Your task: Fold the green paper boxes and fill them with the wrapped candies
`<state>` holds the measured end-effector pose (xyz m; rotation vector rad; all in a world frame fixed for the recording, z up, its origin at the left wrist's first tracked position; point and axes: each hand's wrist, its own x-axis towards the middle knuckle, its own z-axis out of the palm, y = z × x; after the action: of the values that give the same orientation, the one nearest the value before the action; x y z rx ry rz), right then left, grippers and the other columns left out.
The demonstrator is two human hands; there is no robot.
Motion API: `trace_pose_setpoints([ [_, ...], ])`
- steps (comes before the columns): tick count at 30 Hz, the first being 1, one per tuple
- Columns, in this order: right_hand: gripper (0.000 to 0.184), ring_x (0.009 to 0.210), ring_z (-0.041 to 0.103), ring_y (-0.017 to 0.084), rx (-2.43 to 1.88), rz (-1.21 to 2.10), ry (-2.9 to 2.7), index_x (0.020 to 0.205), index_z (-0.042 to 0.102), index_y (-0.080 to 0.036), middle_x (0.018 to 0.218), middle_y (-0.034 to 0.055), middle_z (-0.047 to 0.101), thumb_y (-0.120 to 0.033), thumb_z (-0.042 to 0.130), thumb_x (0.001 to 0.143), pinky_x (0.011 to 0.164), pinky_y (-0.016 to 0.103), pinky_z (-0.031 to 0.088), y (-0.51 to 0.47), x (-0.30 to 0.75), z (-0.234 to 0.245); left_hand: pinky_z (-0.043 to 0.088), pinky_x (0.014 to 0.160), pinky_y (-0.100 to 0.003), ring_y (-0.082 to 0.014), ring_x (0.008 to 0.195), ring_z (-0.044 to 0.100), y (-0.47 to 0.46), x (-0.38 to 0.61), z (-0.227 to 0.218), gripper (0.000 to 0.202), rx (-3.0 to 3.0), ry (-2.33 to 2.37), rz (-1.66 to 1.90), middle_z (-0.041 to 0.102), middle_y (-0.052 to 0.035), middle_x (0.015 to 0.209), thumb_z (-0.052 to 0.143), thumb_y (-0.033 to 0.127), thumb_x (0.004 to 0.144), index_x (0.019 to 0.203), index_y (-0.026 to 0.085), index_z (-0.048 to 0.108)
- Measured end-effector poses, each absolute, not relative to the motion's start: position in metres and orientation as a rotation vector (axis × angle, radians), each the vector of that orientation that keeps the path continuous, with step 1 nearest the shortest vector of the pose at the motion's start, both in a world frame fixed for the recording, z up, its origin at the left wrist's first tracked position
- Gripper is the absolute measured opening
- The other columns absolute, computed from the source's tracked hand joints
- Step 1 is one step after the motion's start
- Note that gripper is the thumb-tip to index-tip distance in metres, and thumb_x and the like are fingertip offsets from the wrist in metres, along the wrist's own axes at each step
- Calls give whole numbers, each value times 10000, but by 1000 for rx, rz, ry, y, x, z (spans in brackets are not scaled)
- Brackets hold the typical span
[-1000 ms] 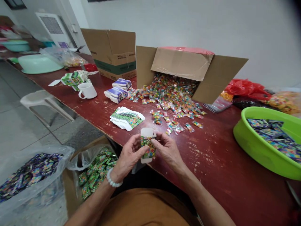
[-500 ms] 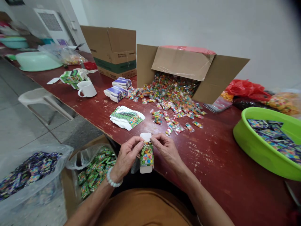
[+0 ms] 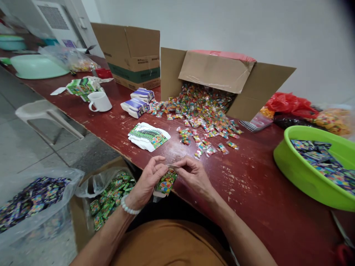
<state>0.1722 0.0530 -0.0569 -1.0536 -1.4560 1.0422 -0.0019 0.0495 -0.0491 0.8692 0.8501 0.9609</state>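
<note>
In the head view, the left hand (image 3: 148, 181) and the right hand (image 3: 194, 175) are both pinching the top end of a small green printed carton (image 3: 165, 182). They are holding it tilted over the near edge of the desk (image 3: 249, 184), well in front of the tipped cardboard box (image 3: 219, 74). Wrapped sweets (image 3: 205, 111) are lying spilled from that box's mouth, a stack of flat cartons (image 3: 149, 136) is lying to its front left, and a green basin (image 3: 302, 170) is sitting to its right.

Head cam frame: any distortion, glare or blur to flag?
Head view: wide-angle warp bends the table edge; dark vignette in the right corners; soft even light, faint sheen by the candy packets; the small box between left hand and right hand looks slightly smeared; the plastic bag at far left is soft.
</note>
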Motion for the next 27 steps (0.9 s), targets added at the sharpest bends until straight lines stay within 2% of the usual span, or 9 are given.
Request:
trace_pose_setpoints([
  [2, 126, 685, 577, 152, -1083, 877, -1562, 858, 738, -217, 741, 18, 639, -255, 618, 855, 674, 281, 451, 50, 171, -54, 516, 569, -246, -158, 624, 646, 48, -1, -52, 447, 760, 766, 789, 665, -46, 848, 645, 528, 835, 1112, 193, 537],
  [4, 169, 712, 587, 160, -1064, 802, -1690, 943, 744, -243, 759, 22, 646, -259, 586, 885, 697, 290, 459, 48, 171, -51, 508, 488, -262, -176, 534, 636, 47, 1, -53, 516, 680, 713, 678, 669, -78, 783, 551, 617, 854, 1088, 158, 585],
  [7, 181, 740, 615, 164, -1045, 847, -1726, 927, 739, -240, 805, 34, 675, -290, 565, 907, 713, 294, 486, 46, 169, -47, 490, 426, -259, -180, 471, 618, 45, 6, -53, 526, 616, 730, 714, 660, -59, 705, 521, 603, 876, 1177, 175, 577],
  [11, 155, 485, 573, 89, -1166, 1088, -1515, 882, 718, -198, 879, 34, 694, -294, 598, 866, 482, 231, 459, 47, 164, -46, 477, 410, -248, -174, 447, 613, 44, 14, -48, 570, 620, 793, 768, 662, -49, 694, 444, 623, 904, 1266, 193, 535],
  [16, 174, 396, 548, 102, -1164, 1321, -1312, 829, 671, -171, 574, -25, 623, -341, 656, 800, 392, 202, 426, 57, 161, -42, 454, 408, -235, -154, 429, 584, 45, 21, -51, 667, 682, 797, 806, 662, -69, 679, 357, 706, 887, 1113, 139, 624],
  [19, 236, 341, 513, 106, -1126, 1435, -1151, 736, 620, -169, 512, -31, 599, -394, 683, 765, 357, 215, 407, 61, 160, -40, 433, 407, -223, -137, 426, 565, 45, 20, -57, 696, 779, 811, 832, 661, -84, 684, 352, 718, 881, 991, 105, 663],
  [21, 253, 347, 512, 115, -1126, 1451, -1133, 744, 630, -171, 486, -33, 584, -417, 686, 767, 355, 222, 408, 60, 159, -40, 428, 412, -218, -132, 426, 560, 45, 19, -60, 704, 829, 834, 828, 654, -81, 668, 363, 719, 878, 998, 97, 668],
  [24, 234, 399, 522, 105, -1105, 1364, -1242, 823, 679, -186, 607, -9, 644, -419, 659, 816, 400, 230, 435, 54, 160, -44, 425, 401, -216, -136, 421, 561, 46, 19, -59, 670, 821, 858, 839, 646, -52, 654, 415, 703, 871, 1165, 135, 617],
  [27, 199, 557, 586, 107, -1038, 1213, -1394, 833, 694, -215, 952, 37, 704, -388, 606, 874, 516, 248, 483, 46, 160, -46, 450, 391, -231, -152, 436, 583, 47, 22, -56, 640, 743, 883, 865, 660, -37, 693, 479, 673, 863, 1280, 192, 546],
])
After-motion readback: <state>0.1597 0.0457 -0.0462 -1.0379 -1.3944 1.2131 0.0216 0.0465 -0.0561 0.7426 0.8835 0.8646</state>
